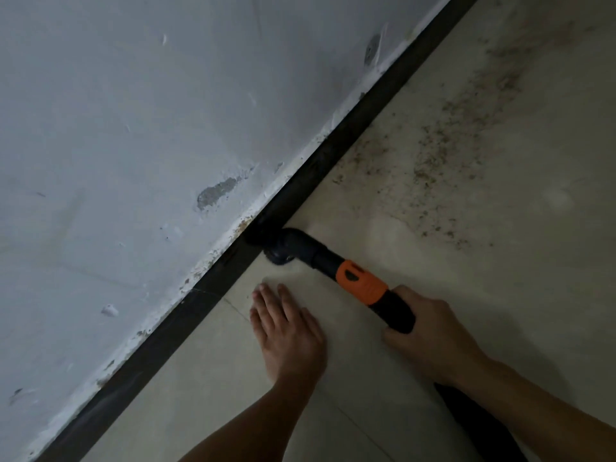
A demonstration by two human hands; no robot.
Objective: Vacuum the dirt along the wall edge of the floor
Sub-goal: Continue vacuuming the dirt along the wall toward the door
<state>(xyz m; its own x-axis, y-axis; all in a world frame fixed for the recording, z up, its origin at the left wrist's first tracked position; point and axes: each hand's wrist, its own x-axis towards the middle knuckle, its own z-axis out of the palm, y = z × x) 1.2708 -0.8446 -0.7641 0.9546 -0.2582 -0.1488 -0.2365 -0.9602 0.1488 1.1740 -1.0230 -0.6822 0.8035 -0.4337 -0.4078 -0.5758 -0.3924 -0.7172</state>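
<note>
Right grip point(430, 338) clasps cylindrical black vacuum tube point(398, 311); elbow nozzle point(295, 245) meets dark skirting point(173, 325).

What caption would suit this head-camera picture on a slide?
Right hand holds vacuum nozzle against black skirting; left hand flat on floor, dirt ahead.

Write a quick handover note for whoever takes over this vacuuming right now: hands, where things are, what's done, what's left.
Left hand: open, flat on the floor beside the baseboard.
Right hand: grips the black vacuum tube behind its orange collar.
Nozzle: against the baseboard, ahead of the left hand.
Done: floor strip near the hands looks clean.
Left: dirt scattered further along the wall.
</note>
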